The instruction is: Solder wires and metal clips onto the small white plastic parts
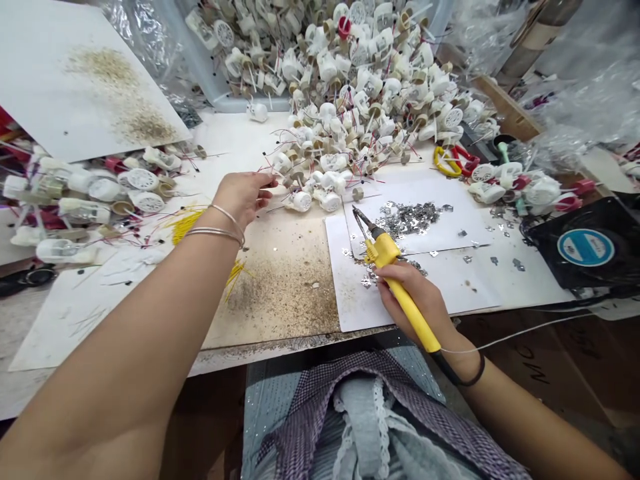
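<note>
My right hand (417, 300) is wrapped round the yellow handle of a soldering iron (407, 300). Its dark metal tip and a thin guide beside it point up and left, over white paper with small silver metal plates (413, 219). My left hand (245, 195) reaches forward to the near edge of a heap of white plastic parts (327, 163) with thin red and black wires. Its fingers are curled together at the fingertips near a red wire. Whatever they pinch is too small or hidden to make out.
A grey-blue bin (203, 60) of similar parts stands behind. More white parts (95, 190) lie at left, near yellow wires (186, 225). Brown crumbs dot the board (280, 300). Red-and-yellow-handled pliers (447, 162) and a black device with a blue label (585, 247) are at right.
</note>
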Demonstrator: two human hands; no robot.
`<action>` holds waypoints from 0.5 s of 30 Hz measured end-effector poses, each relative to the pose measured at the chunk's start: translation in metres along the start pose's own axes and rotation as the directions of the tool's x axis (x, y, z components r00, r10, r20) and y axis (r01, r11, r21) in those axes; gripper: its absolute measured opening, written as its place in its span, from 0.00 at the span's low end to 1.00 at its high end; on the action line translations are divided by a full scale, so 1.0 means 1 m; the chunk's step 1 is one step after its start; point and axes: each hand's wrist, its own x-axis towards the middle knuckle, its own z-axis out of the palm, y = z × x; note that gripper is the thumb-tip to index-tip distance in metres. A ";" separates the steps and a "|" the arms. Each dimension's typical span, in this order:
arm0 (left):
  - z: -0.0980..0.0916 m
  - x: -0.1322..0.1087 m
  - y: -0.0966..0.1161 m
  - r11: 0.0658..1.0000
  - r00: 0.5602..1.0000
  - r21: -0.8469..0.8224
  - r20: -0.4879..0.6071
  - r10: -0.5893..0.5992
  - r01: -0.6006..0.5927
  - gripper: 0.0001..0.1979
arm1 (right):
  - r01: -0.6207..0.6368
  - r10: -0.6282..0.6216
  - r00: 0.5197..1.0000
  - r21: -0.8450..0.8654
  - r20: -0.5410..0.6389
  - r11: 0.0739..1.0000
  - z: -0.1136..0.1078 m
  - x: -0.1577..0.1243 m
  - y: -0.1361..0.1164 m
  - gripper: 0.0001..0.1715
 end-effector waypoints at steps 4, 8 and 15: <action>-0.011 -0.038 -0.001 0.974 0.974 -0.107 0.080 0.210 -0.201 0.06 | -0.005 0.005 1.000 0.003 0.007 1.000 -0.001 -0.001 0.001 0.18; -0.016 -0.090 -0.013 0.945 0.934 -0.051 0.142 0.327 -0.323 0.04 | 0.018 -0.019 0.999 0.041 0.027 0.999 0.004 0.004 -0.001 0.19; -0.013 -0.164 -0.061 0.782 0.816 0.280 0.363 0.450 -0.556 0.02 | 0.072 -0.080 0.986 0.059 0.145 0.996 0.021 0.010 -0.007 0.20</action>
